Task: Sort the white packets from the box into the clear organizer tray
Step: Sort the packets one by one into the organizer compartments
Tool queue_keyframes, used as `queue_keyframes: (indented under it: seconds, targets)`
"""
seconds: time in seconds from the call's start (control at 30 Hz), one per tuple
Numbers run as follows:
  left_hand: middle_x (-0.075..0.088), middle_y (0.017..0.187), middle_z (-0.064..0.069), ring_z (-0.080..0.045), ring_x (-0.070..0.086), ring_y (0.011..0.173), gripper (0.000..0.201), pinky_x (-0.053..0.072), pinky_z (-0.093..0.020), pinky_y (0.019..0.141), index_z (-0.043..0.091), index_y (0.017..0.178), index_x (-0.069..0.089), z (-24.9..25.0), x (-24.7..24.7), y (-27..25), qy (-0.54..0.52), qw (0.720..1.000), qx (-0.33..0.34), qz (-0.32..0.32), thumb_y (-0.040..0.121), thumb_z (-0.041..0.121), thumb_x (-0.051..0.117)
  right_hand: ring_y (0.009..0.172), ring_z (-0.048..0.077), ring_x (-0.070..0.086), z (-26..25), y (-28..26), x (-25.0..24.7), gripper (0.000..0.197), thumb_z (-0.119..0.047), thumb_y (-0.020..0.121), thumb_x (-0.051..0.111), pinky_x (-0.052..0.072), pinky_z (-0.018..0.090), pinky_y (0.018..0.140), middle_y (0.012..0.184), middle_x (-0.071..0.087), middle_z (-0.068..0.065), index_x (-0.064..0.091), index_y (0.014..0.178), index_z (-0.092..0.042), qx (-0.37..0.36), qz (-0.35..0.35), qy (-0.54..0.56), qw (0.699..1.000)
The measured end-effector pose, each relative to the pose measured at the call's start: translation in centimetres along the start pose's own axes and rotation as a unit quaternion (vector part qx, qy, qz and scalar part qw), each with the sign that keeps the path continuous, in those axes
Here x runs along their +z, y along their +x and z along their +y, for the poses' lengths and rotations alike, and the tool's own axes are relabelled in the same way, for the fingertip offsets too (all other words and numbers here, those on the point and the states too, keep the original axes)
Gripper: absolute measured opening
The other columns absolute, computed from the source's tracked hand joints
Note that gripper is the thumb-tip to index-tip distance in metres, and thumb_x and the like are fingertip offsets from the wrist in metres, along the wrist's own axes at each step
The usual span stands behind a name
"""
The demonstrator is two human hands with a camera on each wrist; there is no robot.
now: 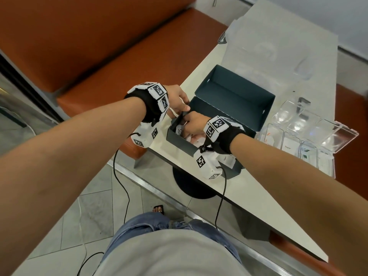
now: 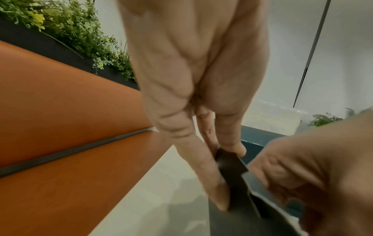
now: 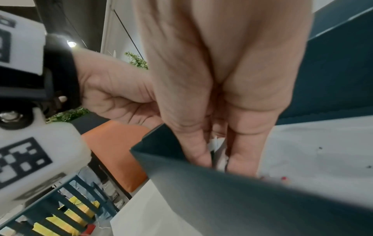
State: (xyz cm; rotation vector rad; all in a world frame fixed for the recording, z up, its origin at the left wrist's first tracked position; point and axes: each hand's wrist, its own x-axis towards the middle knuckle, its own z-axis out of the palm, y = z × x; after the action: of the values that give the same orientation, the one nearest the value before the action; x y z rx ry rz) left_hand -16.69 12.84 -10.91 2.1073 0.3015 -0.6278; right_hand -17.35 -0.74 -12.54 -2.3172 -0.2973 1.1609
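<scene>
A pale table beside an orange bench. The dark box sits under both hands — its white packets read "Ste…". Left hand pinches a box flap; right hand reaches inside, fingers closed on a packet. Clear organizer tray lies right of the right hand.

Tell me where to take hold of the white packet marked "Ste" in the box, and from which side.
Pinch the upper edge of the white packet from above, through the open top of the box. It leans against the box's left wall, lettered face showing, so that top edge is exposed. The left hand holds the box's flap aside; the right hand is already inside beside it.
</scene>
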Motion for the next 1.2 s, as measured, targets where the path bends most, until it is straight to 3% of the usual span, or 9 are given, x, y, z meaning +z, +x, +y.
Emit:
queue_keyframes:
  seconds: [0.17, 0.3, 0.4, 0.5, 0.7, 0.8, 0.9, 1.03, 1.2]
  targets:
    - [0.069, 0.104, -0.012, -0.023, 0.068, 0.094, 0.039, 0.061, -0.032, 0.066, 0.012, 0.129, 0.057, 0.0, 0.1, 0.0, 0.016, 1.000, -0.003, 0.003, 0.091, 0.017, 0.065, 0.087, 0.035, 0.066, 1.1, -1.3, -2.8, 0.040, 0.013, 0.083, 0.061, 0.058, 0.034, 0.052, 0.114, 0.058, 0.019, 0.058, 0.113, -0.014, -0.017, -0.027, 0.007, 0.999]
    - [0.065, 0.112, -0.016, -0.026, 0.068, 0.086, 0.049, 0.061, -0.040, 0.067, 0.009, 0.137, 0.048, 0.6, 0.2, -0.4, 0.036, 0.999, -0.013, 0.005, 0.092, 0.015, 0.065, 0.103, 0.031, 0.064, 2.6, -2.7, -5.8, 0.033, 0.012, 0.085, 0.059, 0.060, 0.039, 0.071, 0.119, 0.061, 0.016, 0.060, 0.106, -0.013, -0.044, 0.024, 0.058, 0.997]
    - [0.060, 0.122, -0.014, -0.026, 0.066, 0.090, 0.048, 0.060, -0.041, 0.075, 0.009, 0.137, 0.047, 2.9, 0.4, -0.9, 0.141, 0.980, 0.053, 0.131, 0.092, 0.019, 0.064, 0.107, 0.029, 0.062, 3.6, -4.3, -8.1, 0.028, 0.010, 0.087, 0.058, 0.059, 0.041, 0.079, 0.121, 0.061, 0.016, 0.061, 0.109, -0.007, -0.064, 0.068, 0.146, 0.985]
    - [0.066, 0.111, -0.007, -0.018, 0.067, 0.088, 0.028, 0.060, -0.029, 0.070, 0.013, 0.122, 0.057, 6.5, 1.0, -1.5, 0.053, 0.968, 0.153, 0.192, 0.096, 0.026, 0.057, 0.101, 0.026, 0.065, 4.4, -6.2, -10.1, 0.029, 0.010, 0.090, 0.054, 0.060, 0.037, 0.075, 0.121, 0.062, 0.018, 0.059, 0.115, -0.003, -0.096, 0.116, 0.224, 0.963]
    - [0.066, 0.115, -0.009, -0.022, 0.066, 0.102, 0.045, 0.060, -0.043, 0.080, 0.011, 0.123, 0.056, 13.1, 3.9, -2.3, -0.153, 0.972, 0.176, 0.012, 0.096, 0.046, 0.051, 0.087, 0.026, 0.069, 5.4, -10.6, -13.9, 0.031, 0.005, 0.088, 0.060, 0.058, 0.034, 0.072, 0.105, 0.068, 0.018, 0.055, 0.118, -0.001, -0.172, 0.194, 0.325, 0.909]
    - [0.066, 0.118, -0.014, -0.027, 0.067, 0.103, 0.052, 0.058, -0.047, 0.082, 0.011, 0.126, 0.058, 15.1, 5.6, -2.1, -0.280, 0.941, 0.152, -0.114, 0.095, 0.051, 0.049, 0.073, 0.020, 0.068, 6.1, -12.4, -15.3, 0.027, 0.002, 0.088, 0.062, 0.054, 0.027, 0.062, 0.094, 0.069, 0.014, 0.057, 0.113, -0.004, -0.184, 0.215, 0.313, 0.907]
    - [0.064, 0.118, -0.017, -0.032, 0.065, 0.105, 0.055, 0.057, -0.047, 0.084, 0.008, 0.130, 0.054, 17.2, 7.6, -1.6, -0.354, 0.902, 0.142, -0.202, 0.098, 0.051, 0.041, 0.078, 0.029, 0.065, 7.6, -13.5, -16.2, 0.029, 0.006, 0.087, 0.061, 0.055, 0.035, 0.065, 0.097, 0.066, 0.023, 0.056, 0.115, 0.000, -0.184, 0.244, 0.289, 0.907]
    - [0.056, 0.121, -0.021, -0.035, 0.062, 0.099, 0.031, 0.056, -0.044, 0.087, 0.002, 0.125, 0.050, 20.4, 10.1, -1.4, -0.387, 0.877, 0.143, -0.247, 0.103, 0.021, 0.037, 0.073, 0.025, 0.066, 10.2, -14.8, -17.9, 0.032, 0.004, 0.083, 0.066, 0.052, 0.035, 0.064, 0.083, 0.068, 0.009, 0.059, 0.113, 0.000, -0.172, 0.325, 0.210, 0.906]
    - [0.063, 0.118, -0.023, -0.029, 0.071, 0.089, 0.027, 0.060, -0.037, 0.078, -0.004, 0.120, 0.052, 22.9, 13.1, -1.1, -0.371, 0.888, 0.158, -0.222, 0.097, -0.005, 0.039, 0.075, 0.015, 0.066, 13.8, -16.1, -19.8, 0.032, 0.003, 0.078, 0.067, 0.052, 0.026, 0.062, 0.077, 0.063, 0.006, 0.064, 0.106, -0.013, -0.148, 0.387, 0.185, 0.891]
